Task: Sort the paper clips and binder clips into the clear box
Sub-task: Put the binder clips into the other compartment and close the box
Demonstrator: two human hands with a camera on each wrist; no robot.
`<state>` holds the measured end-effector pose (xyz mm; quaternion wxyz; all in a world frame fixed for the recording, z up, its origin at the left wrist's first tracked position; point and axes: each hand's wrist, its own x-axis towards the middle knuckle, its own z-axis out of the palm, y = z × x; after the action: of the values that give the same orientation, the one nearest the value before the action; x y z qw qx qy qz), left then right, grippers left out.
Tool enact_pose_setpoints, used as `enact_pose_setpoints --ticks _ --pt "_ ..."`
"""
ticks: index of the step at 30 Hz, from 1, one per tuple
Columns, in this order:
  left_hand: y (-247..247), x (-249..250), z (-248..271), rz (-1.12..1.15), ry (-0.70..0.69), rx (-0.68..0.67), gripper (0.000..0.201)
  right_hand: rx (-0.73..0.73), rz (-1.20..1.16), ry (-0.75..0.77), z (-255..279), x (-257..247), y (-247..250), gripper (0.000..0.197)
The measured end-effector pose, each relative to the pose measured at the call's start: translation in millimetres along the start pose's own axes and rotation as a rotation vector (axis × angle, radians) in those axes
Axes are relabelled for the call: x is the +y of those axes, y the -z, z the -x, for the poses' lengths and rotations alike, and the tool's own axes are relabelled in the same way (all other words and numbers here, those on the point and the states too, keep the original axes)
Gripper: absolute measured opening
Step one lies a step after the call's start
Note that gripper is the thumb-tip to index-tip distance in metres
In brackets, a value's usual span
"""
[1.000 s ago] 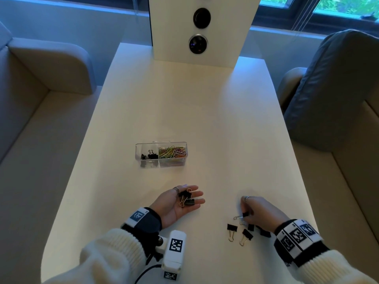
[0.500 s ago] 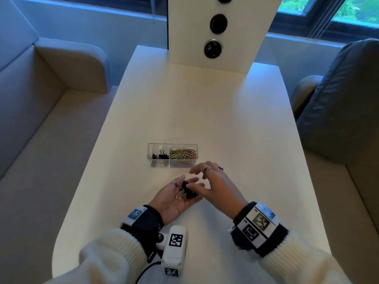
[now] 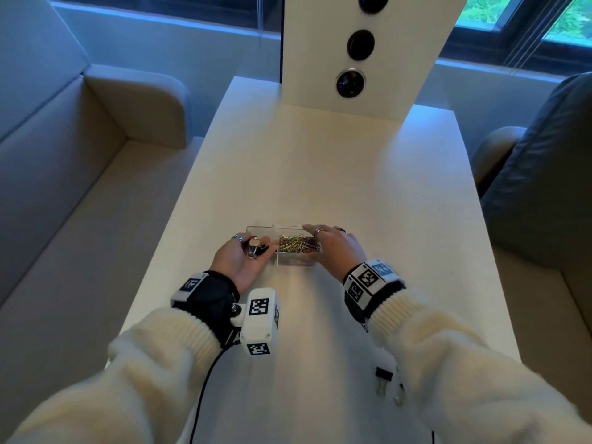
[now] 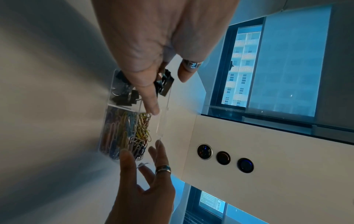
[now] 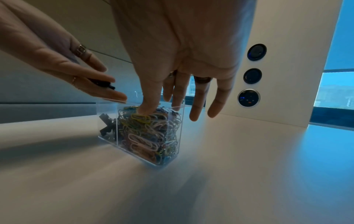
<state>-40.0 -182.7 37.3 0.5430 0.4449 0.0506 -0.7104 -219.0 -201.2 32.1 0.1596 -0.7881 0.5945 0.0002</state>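
Before us on the table (image 3: 320,174), the clear box (image 3: 293,261), binder clips (image 5: 107,125) in its left compartment, paper clips (image 3: 296,244) in its right, our left hand (image 3: 238,261) left of it, right hand (image 3: 336,248) over its right end, two loose binder clips (image 3: 384,378) nearer us at right.

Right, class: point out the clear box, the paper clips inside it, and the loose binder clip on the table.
clear box (image 5: 107,104), right wrist view, left rim.
paper clips (image 5: 145,133), right wrist view, middle of pile.
binder clip (image 3: 383,373), head view, black body.

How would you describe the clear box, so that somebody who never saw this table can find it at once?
Look at the long white table, near its middle, between the person's two hands. There stands the clear box, small, with see-through walls. One divider splits it: colourful paper clips fill the right compartment, black binder clips lie in the left.
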Motion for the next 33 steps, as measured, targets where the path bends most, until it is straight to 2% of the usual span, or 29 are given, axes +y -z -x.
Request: enact_pose_setpoints --ticks 3,6,10,14,16,18,21,24,29,33 --pt "1 1 -6 0.010 0.031 -0.020 0.016 -0.028 0.028 0.006 -1 2 4 0.053" --pt "-3 1 0 -0.065 0.012 0.002 0.029 -0.038 0.041 0.019 -1 2 7 0.055" --pt "-15 -8 23 -0.291 -0.138 0.040 0.013 -0.129 -0.059 0.022 -1 8 13 0.056" --pt "-9 -26 33 -0.573 -0.317 0.020 0.024 -0.137 -0.288 -0.038 21 36 26 0.055" --pt "-5 -39 37 -0.743 -0.413 -0.009 0.029 -0.136 -0.325 -0.114 43 53 33 0.049" --pt "-4 -56 44 -0.888 -0.473 -0.073 0.031 -0.195 -0.335 -0.195 69 73 35 0.043" --pt "-1 -88 51 -1.144 -0.456 -0.236 0.033 -0.348 -0.303 -0.289 108 102 28 0.038" --pt "5 -123 50 -1.501 -0.393 -0.481 0.023 -0.445 -0.242 -0.378 143 124 15 0.035" --pt "12 -179 45 -1.983 -0.359 -0.875 0.038 -0.502 -0.282 -0.507 186 142 -10 0.042" --pt "16 -202 45 -2.253 -0.461 -1.160 0.051 -0.457 -0.346 -0.516 201 144 -26 0.044"
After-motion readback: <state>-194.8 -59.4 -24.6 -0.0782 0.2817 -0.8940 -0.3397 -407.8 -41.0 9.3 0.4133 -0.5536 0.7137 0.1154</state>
